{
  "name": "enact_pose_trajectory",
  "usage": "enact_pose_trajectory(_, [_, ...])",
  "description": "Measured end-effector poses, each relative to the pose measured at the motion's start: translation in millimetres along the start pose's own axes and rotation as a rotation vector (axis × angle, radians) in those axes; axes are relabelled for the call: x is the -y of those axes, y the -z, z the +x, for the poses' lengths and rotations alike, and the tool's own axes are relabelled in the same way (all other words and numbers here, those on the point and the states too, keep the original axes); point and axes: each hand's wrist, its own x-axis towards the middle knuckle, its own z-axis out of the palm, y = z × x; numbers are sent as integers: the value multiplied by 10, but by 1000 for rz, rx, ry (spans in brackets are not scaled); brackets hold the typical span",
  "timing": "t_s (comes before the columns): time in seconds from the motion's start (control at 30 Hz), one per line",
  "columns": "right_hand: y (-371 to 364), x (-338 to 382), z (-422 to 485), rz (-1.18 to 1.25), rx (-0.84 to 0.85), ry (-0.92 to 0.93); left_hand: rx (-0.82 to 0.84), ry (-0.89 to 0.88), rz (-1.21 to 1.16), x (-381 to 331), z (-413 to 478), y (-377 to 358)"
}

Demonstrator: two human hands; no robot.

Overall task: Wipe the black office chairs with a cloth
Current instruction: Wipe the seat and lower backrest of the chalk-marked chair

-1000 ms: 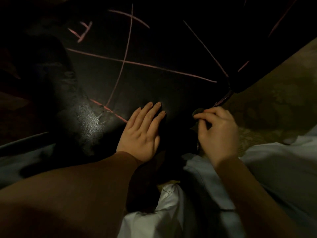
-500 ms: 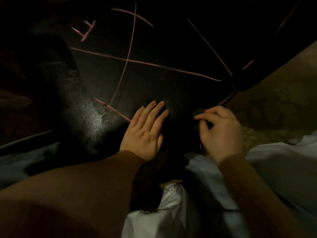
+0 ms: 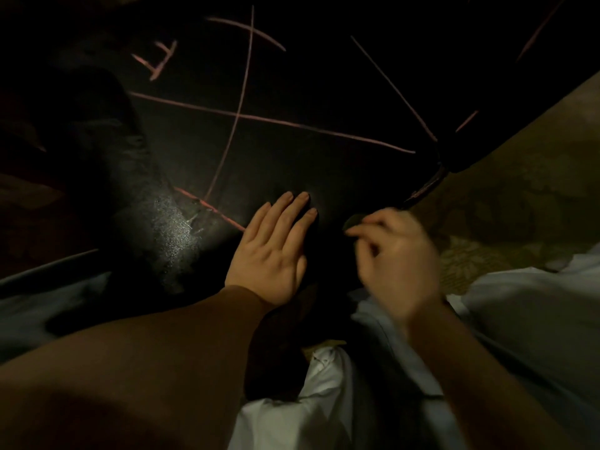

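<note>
Fingers [image 3: 292, 214] straight, your left hand [image 3: 269, 254] braces flat on the black chair [image 3: 308, 151], right hand [image 3: 396, 251] pinches the cloth [image 3: 354, 221], so wiping's on, and those pink lines [image 3: 259, 120] look next

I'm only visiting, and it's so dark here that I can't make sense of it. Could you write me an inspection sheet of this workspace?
Surface: black chair, crossed by pink lines, with a shiny patch at left.
Job's things: small dark cloth, mostly hidden by fingers.
Clutter: white fabric bunched below the hands.
Hands: left hand flat on the chair; right hand pinches the cloth and is blurred.
Cables: nothing seen.
Surroundings: patterned carpet at right; very dim light.
</note>
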Motion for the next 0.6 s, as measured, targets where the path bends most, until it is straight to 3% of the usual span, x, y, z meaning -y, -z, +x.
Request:
enact_pose_trajectory(0.13, [122, -275, 153, -44, -56, -230, -8, 6, -4, -1, -1, -2])
enact_pose_trajectory(0.37, [-95, 379, -237, 61, 89, 159, -6, -1, -14, -5, -3, -13])
enact_pose_trajectory(0.5, [-75, 197, -125, 52, 72, 131, 1, 1, -10, 2, -5, -8])
enact_pose_trajectory(0.6, [15, -104, 52, 6, -37, -46, -4, 9, -15, -5, -1, -3])
